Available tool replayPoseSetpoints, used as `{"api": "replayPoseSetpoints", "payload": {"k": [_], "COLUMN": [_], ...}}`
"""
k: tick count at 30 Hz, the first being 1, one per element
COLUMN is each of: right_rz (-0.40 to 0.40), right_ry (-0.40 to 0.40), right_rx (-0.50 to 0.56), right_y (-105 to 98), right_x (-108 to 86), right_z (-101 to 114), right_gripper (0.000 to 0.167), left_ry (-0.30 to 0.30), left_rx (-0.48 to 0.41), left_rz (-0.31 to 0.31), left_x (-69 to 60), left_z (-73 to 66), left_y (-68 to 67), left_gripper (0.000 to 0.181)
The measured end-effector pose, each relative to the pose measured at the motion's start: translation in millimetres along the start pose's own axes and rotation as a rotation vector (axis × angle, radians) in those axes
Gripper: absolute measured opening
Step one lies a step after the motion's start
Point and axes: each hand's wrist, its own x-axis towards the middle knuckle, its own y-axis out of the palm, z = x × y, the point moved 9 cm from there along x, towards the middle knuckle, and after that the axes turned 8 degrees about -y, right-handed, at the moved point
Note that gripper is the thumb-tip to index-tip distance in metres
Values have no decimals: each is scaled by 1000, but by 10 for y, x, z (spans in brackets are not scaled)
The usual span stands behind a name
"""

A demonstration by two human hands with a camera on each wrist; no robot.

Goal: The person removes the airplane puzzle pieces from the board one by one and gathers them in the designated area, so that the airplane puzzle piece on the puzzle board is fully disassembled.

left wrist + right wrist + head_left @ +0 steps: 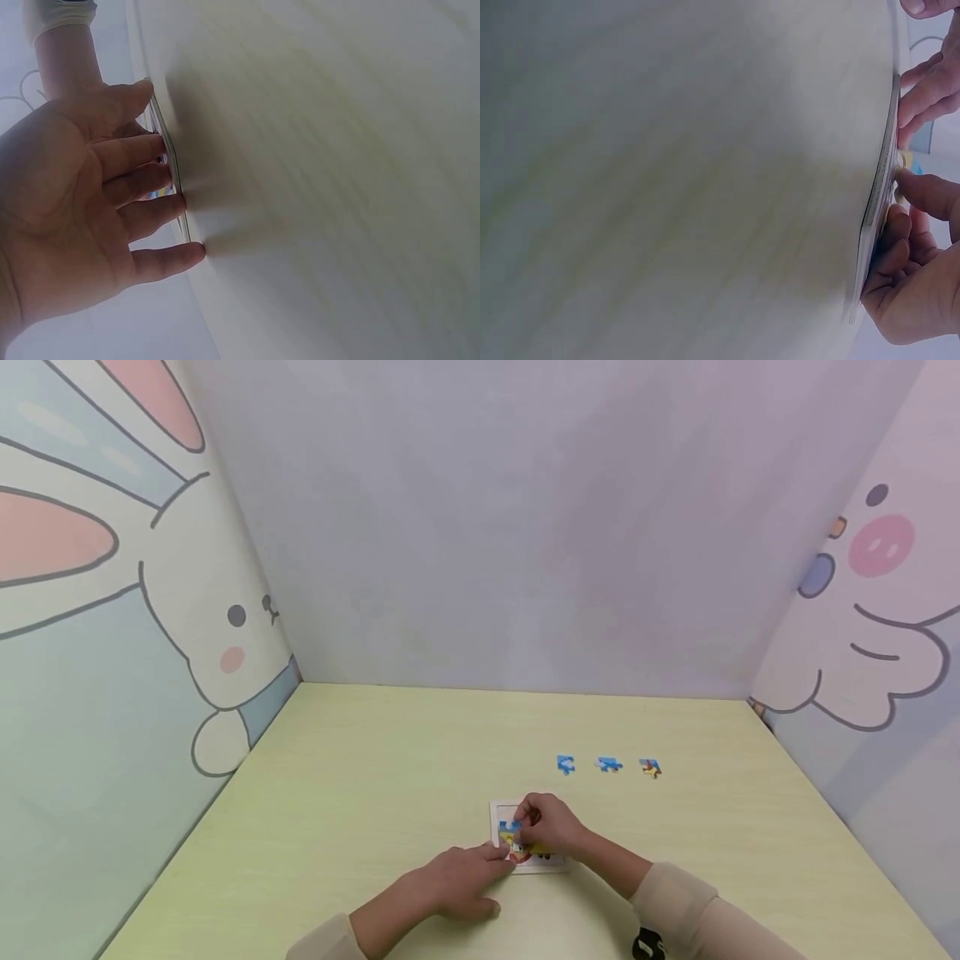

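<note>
A small jigsaw puzzle in a white-rimmed tray (pixel 493 814) lies on the table, some blue and yellow pieces set in it. With its fingers extended, my left hand (pixel 465 881) rests on the tray's left side; in the left wrist view, the fingertips of that hand (pixel 75 195) touch the tray edge. My right hand (pixel 551 822) is over the tray and covers much of the picture. In the right wrist view, thumb and index finger of the right hand (pixel 922 277) pinch a small puzzle piece (pixel 899 196) at the tray's surface, mostly hidden.
Three loose puzzle pieces lie in a row behind the tray: a left one (pixel 566 764), a middle one (pixel 609 765) and a right one (pixel 651 767). Walls with cartoon animals enclose the pale yellow table (pixel 360 777). A black object (pixel 647 945) shows beside the right sleeve.
</note>
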Motion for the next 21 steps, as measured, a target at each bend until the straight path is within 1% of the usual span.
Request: {"api": "replayPoseSetpoints", "payload": {"k": [3, 9, 16, 21], "right_rz": [-6, 3, 24, 28], "right_ry": [-15, -20, -22, -15], "right_rx": [24, 82, 93, 140], "right_y": [-13, -12, 3, -27], "right_x": [-5, -7, -30, -35], "right_z": [-6, -41, -27, -26], "right_gripper": [16, 13, 7, 5], "left_ry": [-6, 2, -9, -12], "left_rx": [-1, -5, -16, -19], "left_rz": [7, 18, 26, 26], "left_x": [15, 31, 23, 23], "left_z": [5, 6, 7, -7], "left_y": [9, 5, -10, -13], "left_gripper": [57, 56, 55, 55]}}
